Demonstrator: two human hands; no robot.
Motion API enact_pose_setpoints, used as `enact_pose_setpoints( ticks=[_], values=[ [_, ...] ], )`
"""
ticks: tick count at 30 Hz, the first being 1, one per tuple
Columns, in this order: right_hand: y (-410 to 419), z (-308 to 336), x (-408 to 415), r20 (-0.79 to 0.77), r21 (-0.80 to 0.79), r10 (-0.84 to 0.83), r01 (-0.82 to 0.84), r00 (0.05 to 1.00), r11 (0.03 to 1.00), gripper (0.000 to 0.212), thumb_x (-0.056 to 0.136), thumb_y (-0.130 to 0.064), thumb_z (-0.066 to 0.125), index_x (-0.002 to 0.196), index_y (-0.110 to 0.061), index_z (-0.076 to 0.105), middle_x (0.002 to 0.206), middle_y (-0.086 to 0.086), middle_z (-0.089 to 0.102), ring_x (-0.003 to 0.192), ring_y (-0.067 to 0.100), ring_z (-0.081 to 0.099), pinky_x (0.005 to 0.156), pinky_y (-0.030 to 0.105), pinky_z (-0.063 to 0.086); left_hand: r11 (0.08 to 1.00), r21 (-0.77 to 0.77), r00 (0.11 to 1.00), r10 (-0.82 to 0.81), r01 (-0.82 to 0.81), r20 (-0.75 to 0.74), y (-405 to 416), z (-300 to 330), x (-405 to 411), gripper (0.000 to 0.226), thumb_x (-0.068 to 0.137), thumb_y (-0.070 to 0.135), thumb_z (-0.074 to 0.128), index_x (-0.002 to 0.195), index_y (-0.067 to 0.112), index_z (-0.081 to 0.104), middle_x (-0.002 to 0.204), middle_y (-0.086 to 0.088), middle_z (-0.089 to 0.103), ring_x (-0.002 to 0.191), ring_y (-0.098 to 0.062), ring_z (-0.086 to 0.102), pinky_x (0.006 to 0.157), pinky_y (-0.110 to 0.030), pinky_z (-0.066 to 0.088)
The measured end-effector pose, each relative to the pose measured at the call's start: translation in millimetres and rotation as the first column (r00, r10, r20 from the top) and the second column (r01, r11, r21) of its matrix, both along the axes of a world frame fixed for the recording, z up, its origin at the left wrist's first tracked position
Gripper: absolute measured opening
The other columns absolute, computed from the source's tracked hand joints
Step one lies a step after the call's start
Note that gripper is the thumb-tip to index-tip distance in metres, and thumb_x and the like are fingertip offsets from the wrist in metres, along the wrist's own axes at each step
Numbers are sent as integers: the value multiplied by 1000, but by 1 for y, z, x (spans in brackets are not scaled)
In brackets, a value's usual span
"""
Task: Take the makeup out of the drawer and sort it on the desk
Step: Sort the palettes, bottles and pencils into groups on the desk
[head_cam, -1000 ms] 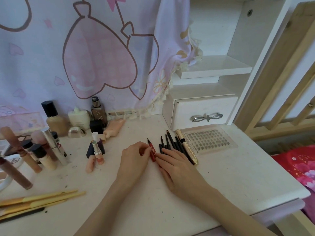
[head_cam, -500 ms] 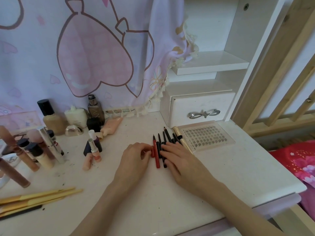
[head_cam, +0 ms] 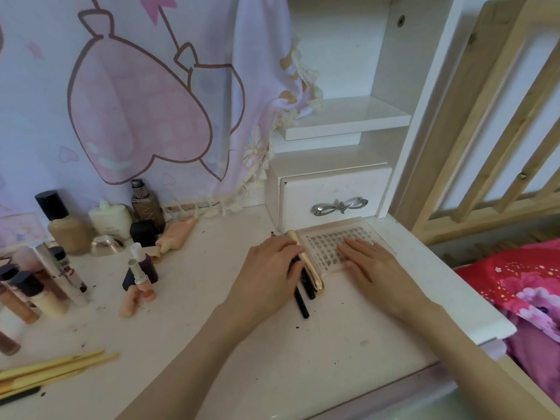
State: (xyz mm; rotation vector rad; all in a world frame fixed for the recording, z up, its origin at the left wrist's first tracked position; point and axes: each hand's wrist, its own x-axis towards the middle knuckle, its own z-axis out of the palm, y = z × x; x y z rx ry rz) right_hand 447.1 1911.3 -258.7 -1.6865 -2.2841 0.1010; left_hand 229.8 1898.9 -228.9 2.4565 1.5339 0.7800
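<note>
- Head view, centre: left hand [head_cam: 269, 268] lies palm down over a row of black pencils [head_cam: 301, 301], fingers loosely curled onto them and touching the gold tube [head_cam: 306, 262] at the row's right edge; whether any pencil is actually gripped cannot be told
- Head view, right of centre: right hand [head_cam: 368, 265] rests flat on the clear lash tray [head_cam: 336, 241], fingers extended and spread, grasping nothing
- The lash tray lies on the white desk [head_cam: 212, 344] just in front of the small drawer [head_cam: 333, 198], which is closed and bears a silver bow handle [head_cam: 340, 205]; the gold tube sits against the tray's left edge
- Head view, left: foundation bottles [head_cam: 65, 225], a brown bottle [head_cam: 147, 207] and a cream bottle [head_cam: 110, 219] stand near the pink curtain [head_cam: 136, 101]; slim tubes [head_cam: 51, 277] stand just in front of them
- Head view, lower left: pale wooden brush handles [head_cam: 57, 366] lie side by side near the desk's front edge, well apart from both hands
</note>
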Motion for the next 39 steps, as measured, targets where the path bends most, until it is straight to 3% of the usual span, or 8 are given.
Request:
enact_pose_setpoints(
  ticks=[4,8,12,15,20,25,32,39],
  values=[
    [-3,-3,13,-54,9,18,-17,998,1000,69,85,-54,11,137,-24,45,146,-5,39,139,12,29,111,21,6,998,-19,979,-65,63,-193,16,3,41,38,95,30,41,132,20,48,141,5,41,133,-10,29,105,-27,12],
    [-12,-1,30,-235,-11,-44,43,971,999,38,96,-26,47,133,-18,50,144,-4,40,136,8,31,109,13,9,992,-93,925,-109,81,-364,27,4,71,47,91,44,47,127,15,49,137,-3,44,130,-17,32,104,-33,15],
    [-14,-2,43,-441,-44,-279,290,853,956,47,93,-17,52,139,-12,40,148,3,35,138,16,30,107,17,15,985,-140,910,-149,103,-386,32,0,87,56,88,45,52,133,15,41,141,-8,38,130,-22,33,104,-35,22],
    [-10,-2,45,-504,-131,-401,392,765,911,52,94,-22,51,142,-12,34,146,3,39,134,19,37,107,28,25,991,-67,895,-136,119,-424,37,-2,92,42,89,39,49,121,12,47,124,-8,49,116,-26,46,83,-31,35],
    [-11,0,49,-786,-171,-358,379,504,909,49,91,-22,57,137,-15,42,129,-2,56,107,7,55,97,23,38,972,148,836,-76,185,-543,41,5,94,29,90,34,37,103,12,51,100,-1,59,86,-28,60,49,-25,21],
    [-13,8,44,-879,-160,-253,248,405,955,35,91,-33,55,125,-23,56,117,-10,64,107,1,59,93,17,42,926,340,934,-31,161,-357,41,14,93,36,78,31,35,69,20,68,45,4,57,32,-22,48,35,-15,25],
    [-6,18,22,-917,-309,-358,-253,-176,917,60,81,-55,53,129,-20,52,125,3,60,119,18,56,109,37,36,958,196,976,-191,208,-101,27,26,91,34,93,32,37,101,14,65,64,-1,63,55,-24,57,48,-26,37],
    [-3,29,7,-969,-206,-214,-74,-127,976,81,71,-52,72,139,-33,32,124,6,60,109,20,63,90,36,52,961,-43,939,-255,271,229,25,33,75,25,96,23,41,114,22,58,72,10,58,65,-5,54,67,-24,45]
  ],
)
